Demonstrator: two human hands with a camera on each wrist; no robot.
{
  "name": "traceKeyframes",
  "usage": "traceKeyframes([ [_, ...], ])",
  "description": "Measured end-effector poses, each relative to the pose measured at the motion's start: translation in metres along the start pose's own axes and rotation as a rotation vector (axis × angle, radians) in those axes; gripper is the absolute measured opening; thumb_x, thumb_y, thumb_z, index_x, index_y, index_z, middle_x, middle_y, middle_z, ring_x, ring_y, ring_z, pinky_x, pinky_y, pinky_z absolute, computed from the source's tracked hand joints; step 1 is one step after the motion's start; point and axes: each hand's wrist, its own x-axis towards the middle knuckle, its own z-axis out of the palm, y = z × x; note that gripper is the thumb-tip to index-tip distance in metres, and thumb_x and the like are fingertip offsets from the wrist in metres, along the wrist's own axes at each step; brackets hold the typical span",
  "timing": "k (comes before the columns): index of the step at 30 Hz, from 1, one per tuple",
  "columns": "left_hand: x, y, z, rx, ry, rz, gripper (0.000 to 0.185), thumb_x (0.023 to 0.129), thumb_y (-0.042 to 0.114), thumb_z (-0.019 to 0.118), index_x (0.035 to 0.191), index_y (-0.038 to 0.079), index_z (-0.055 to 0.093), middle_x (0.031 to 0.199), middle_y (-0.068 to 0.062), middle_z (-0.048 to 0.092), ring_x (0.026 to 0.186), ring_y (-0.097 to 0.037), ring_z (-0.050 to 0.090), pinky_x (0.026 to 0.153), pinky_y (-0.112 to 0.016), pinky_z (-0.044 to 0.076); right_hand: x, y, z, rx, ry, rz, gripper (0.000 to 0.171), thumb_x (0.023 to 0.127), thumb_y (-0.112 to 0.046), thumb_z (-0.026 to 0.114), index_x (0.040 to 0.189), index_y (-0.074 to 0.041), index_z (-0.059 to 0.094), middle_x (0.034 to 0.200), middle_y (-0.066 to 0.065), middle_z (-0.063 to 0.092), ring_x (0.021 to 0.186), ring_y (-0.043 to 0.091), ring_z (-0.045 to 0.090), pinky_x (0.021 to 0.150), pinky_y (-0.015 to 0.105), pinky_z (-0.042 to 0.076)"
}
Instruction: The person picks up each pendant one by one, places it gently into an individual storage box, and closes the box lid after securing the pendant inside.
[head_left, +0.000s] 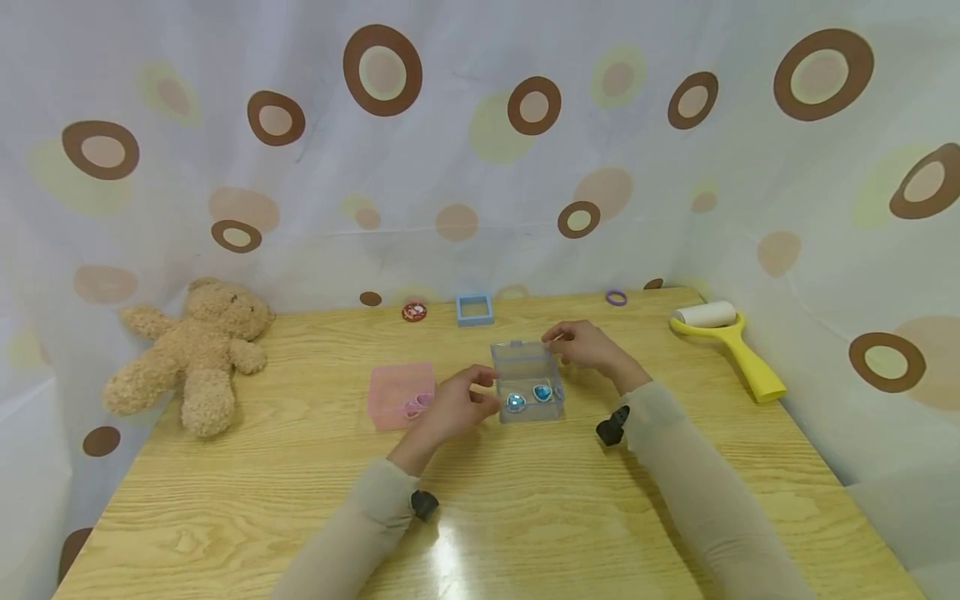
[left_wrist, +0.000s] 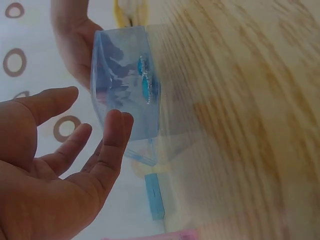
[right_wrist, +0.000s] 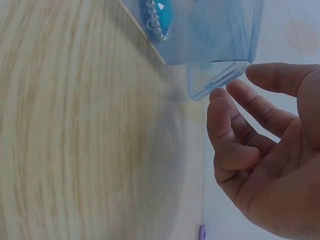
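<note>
A clear bluish plastic box (head_left: 525,410) stands on the table with its lid (head_left: 519,353) raised at the back. Inside lie two teal gem ornaments (head_left: 516,402) with beaded silvery rims, a second gem (head_left: 542,392) resting beside the first. My right hand (head_left: 588,346) pinches the lid's upper right corner between thumb and fingertips. At the box's left side, my left hand (head_left: 453,406) has its fingers apart and loosely bent, holding nothing. Left of the box, partly behind the left hand, is a pink translucent box (head_left: 397,387) containing purplish ornaments (head_left: 423,402).
A teddy bear (head_left: 202,342) leans at the left. Along the back lie a red round badge (head_left: 414,312), a light blue square frame (head_left: 475,321) and a purple ring (head_left: 617,297). A yellow-handled lint roller (head_left: 742,354) is at the right.
</note>
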Motion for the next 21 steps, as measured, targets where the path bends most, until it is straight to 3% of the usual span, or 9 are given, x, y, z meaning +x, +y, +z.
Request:
traceKeyframes([
  [11, 0.0054, -0.0029, 0.0035, 0.054, -0.017, 0.004, 0.041, 0.094, 0.015, 0.068, 0.133, 0.007, 0.059, 0.125, -0.016, 0.065, 0.104, -0.034, 0.069, 0.078, -0.035, 0.058, 0.005, 0.0064, 0.0028, -0.004, -0.01, -0.016, 0.033, 0.102, -0.019, 0.048, 0.128, -0.004, 0.063, 0.119, 0.017, 0.062, 0.082, 0.022, 0.06, 0.064, 0.032, 0.045],
  [21, 0.0079, -0.0027, 0.0049, 0.059, -0.017, -0.01, 0.042, 0.093, 0.016, 0.07, 0.132, 0.008, 0.059, 0.122, -0.015, 0.067, 0.104, -0.031, 0.071, 0.078, -0.036, 0.058, 0.0027, 0.0043, 0.0039, 0.007, -0.013, -0.011, 0.033, 0.103, -0.02, 0.049, 0.129, -0.005, 0.062, 0.124, 0.019, 0.062, 0.086, 0.025, 0.06, 0.067, 0.034, 0.046],
])
